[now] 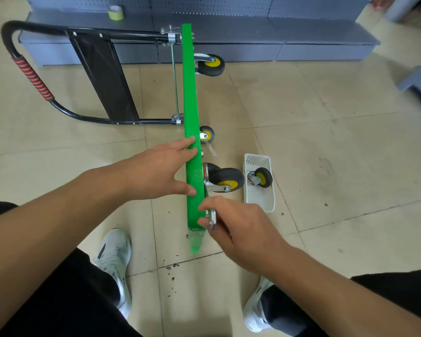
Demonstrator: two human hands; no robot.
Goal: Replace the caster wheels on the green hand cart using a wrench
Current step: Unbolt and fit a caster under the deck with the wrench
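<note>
— So, nearest to the camera, what do you see?

— Two white sneakers (114, 259) on the tiled floor (326, 166), dark trousers above them. Just beyond, the right hand (238, 229) is closed around a silvery wrench (212, 218), held against the underside of the green hand cart (192, 142) near its closest end.

— And the cart itself?

— It stands on edge, its green deck seen almost side-on as a narrow strip running away from the person. The left hand (161, 171) has its fingers spread and pressed flat on the deck's left face, thumb touching lower down (it steadies rather than grips; nothing is enclosed in it).

— Where are the wheels?

— Right beside the wrench, a caster wheel (225, 178), black tyre with yellow hub, sticks out to the right from the deck. Just to the right of it, a white basket (260, 203) lies on the floor with a loose caster (261, 177) inside. Farther along the deck, a smaller-looking second caster (206, 134), then a third caster (210, 64) near the far end.

— And beyond that?

— The black handle (34, 76) with red grip extends to the left. Behind it runs a grey shelf base (301, 40) with a roll of tape (115, 12) on top.
</note>
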